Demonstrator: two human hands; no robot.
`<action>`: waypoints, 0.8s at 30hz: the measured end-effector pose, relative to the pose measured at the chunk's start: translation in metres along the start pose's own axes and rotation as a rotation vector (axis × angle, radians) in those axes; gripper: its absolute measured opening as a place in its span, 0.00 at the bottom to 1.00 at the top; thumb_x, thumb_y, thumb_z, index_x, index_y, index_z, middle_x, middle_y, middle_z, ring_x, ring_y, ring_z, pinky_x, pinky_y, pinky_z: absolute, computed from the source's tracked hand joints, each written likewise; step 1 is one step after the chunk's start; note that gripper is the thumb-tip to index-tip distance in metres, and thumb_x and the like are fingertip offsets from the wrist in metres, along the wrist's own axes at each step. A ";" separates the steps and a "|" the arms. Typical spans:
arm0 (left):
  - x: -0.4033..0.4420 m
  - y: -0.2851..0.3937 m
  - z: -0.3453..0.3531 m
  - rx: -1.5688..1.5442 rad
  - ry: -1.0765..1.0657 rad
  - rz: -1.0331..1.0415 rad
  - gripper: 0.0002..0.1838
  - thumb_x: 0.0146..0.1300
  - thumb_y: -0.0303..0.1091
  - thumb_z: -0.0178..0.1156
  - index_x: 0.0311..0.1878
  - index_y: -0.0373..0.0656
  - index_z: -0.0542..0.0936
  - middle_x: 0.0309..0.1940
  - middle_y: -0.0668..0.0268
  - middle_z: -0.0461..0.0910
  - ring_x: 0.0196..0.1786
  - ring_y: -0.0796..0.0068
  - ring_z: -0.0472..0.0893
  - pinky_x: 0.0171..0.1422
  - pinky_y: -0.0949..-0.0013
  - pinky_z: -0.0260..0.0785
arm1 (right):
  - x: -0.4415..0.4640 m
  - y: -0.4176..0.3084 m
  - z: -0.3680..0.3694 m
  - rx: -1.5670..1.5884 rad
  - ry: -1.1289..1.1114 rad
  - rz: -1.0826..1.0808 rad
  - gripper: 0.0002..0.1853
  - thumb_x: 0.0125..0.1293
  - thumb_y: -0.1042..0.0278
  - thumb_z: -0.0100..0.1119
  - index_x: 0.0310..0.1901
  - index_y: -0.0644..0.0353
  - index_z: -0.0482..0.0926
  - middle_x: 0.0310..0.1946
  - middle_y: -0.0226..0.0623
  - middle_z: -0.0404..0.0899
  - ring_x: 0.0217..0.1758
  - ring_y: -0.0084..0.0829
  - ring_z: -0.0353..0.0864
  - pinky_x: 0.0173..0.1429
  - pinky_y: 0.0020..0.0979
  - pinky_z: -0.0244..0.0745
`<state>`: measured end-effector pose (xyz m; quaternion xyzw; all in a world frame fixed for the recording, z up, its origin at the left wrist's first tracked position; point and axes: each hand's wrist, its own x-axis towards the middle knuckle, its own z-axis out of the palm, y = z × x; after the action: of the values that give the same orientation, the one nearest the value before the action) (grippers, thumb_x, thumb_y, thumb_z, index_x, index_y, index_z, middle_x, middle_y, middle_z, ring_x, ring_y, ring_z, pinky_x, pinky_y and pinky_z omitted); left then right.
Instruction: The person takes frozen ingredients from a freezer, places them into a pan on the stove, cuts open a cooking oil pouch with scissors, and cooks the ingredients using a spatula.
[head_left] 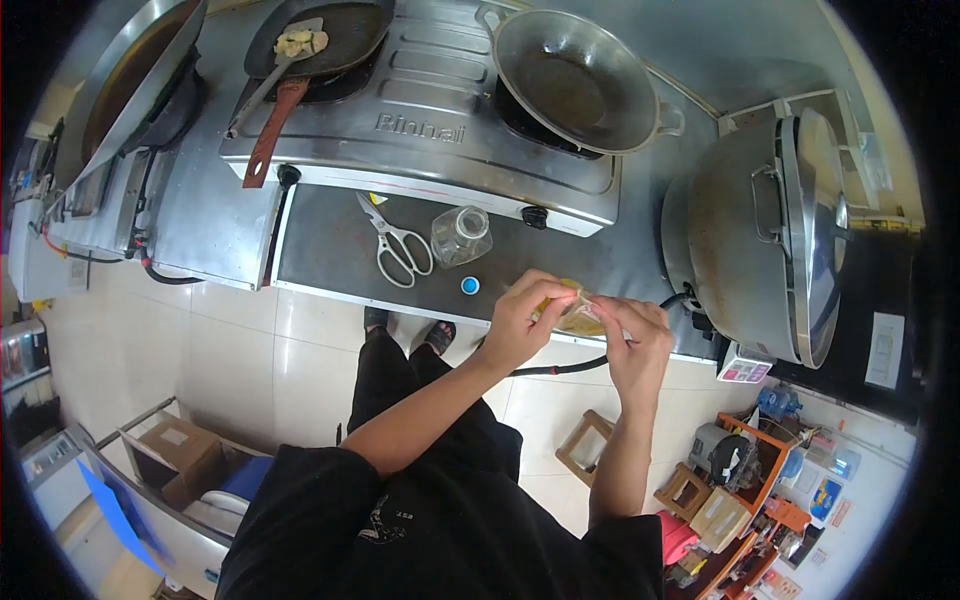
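Note:
My left hand [524, 316] and my right hand [638, 336] are close together over the counter's front edge. Each pinches the top of a small clear plastic bag [580, 322] with something yellowish in it; I cannot make out what. To the left of my hands a small blue cap [470, 286] lies on the dark counter [330, 250]. Behind the cap is a clear jar [462, 240], its mouth uncovered. Metal scissors [402, 255] lie left of the jar, with their handles towards me.
A two-burner stove [425, 95] stands behind the counter. On it are a frying pan [350, 35] with a spatula [262, 98] holding food, and a two-handled wok [575, 85]. At right is a big lidded pot [735, 200]; at far left, a large wok [125, 85].

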<state>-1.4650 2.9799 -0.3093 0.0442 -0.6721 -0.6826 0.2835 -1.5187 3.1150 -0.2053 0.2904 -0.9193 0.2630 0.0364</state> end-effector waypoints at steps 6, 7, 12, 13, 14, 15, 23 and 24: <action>0.000 -0.004 -0.006 0.019 0.029 0.010 0.06 0.64 0.23 0.61 0.43 0.39 0.83 0.37 0.59 0.80 0.39 0.65 0.82 0.43 0.69 0.74 | -0.004 0.005 0.000 0.024 0.035 0.016 0.06 0.58 0.69 0.68 0.38 0.54 0.89 0.35 0.34 0.87 0.35 0.33 0.81 0.50 0.32 0.68; -0.001 -0.002 -0.006 0.010 0.028 -0.003 0.06 0.64 0.23 0.61 0.43 0.39 0.83 0.37 0.59 0.80 0.40 0.65 0.82 0.44 0.69 0.74 | -0.004 0.003 0.001 0.025 0.033 0.017 0.06 0.58 0.69 0.68 0.38 0.54 0.89 0.35 0.34 0.87 0.35 0.33 0.81 0.50 0.32 0.68; -0.004 -0.004 -0.006 -0.026 0.025 -0.019 0.06 0.64 0.24 0.61 0.44 0.40 0.82 0.38 0.59 0.80 0.40 0.65 0.82 0.44 0.69 0.74 | -0.004 -0.004 0.002 0.029 0.007 0.054 0.07 0.58 0.69 0.69 0.39 0.56 0.88 0.35 0.35 0.87 0.37 0.34 0.81 0.51 0.31 0.68; -0.003 -0.004 -0.007 -0.033 0.027 -0.020 0.06 0.64 0.24 0.61 0.44 0.39 0.82 0.39 0.59 0.80 0.40 0.65 0.82 0.45 0.69 0.74 | -0.004 -0.004 0.001 0.035 0.010 0.043 0.08 0.57 0.69 0.69 0.40 0.57 0.88 0.36 0.36 0.87 0.38 0.34 0.82 0.51 0.31 0.69; -0.003 -0.004 -0.007 -0.040 0.028 -0.021 0.07 0.64 0.24 0.61 0.44 0.39 0.82 0.40 0.59 0.80 0.41 0.65 0.82 0.45 0.69 0.74 | -0.005 -0.003 -0.001 0.041 0.014 0.033 0.09 0.57 0.70 0.69 0.40 0.58 0.87 0.37 0.37 0.86 0.39 0.35 0.82 0.52 0.32 0.69; -0.002 -0.004 -0.007 -0.045 0.027 -0.022 0.07 0.64 0.24 0.61 0.44 0.39 0.82 0.40 0.59 0.80 0.41 0.65 0.82 0.46 0.69 0.74 | -0.007 -0.002 -0.003 0.049 0.019 0.024 0.10 0.57 0.70 0.70 0.41 0.59 0.87 0.38 0.38 0.86 0.40 0.36 0.83 0.52 0.32 0.70; -0.013 -0.008 -0.011 -0.170 0.018 -0.078 0.15 0.66 0.24 0.59 0.55 0.37 0.75 0.49 0.57 0.78 0.51 0.65 0.81 0.56 0.68 0.73 | -0.036 0.027 -0.011 0.238 0.075 0.149 0.16 0.59 0.72 0.67 0.49 0.66 0.82 0.50 0.46 0.82 0.55 0.39 0.80 0.63 0.35 0.68; -0.016 -0.004 -0.015 -0.164 0.010 -0.071 0.15 0.66 0.23 0.59 0.56 0.36 0.74 0.51 0.57 0.76 0.53 0.66 0.80 0.59 0.68 0.73 | -0.039 0.030 -0.013 0.240 0.116 0.133 0.16 0.60 0.73 0.67 0.49 0.66 0.81 0.51 0.46 0.81 0.56 0.39 0.79 0.64 0.35 0.68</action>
<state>-1.4459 2.9734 -0.3198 0.0480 -0.6105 -0.7448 0.2650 -1.5038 3.1626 -0.2168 0.2153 -0.8949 0.3890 0.0368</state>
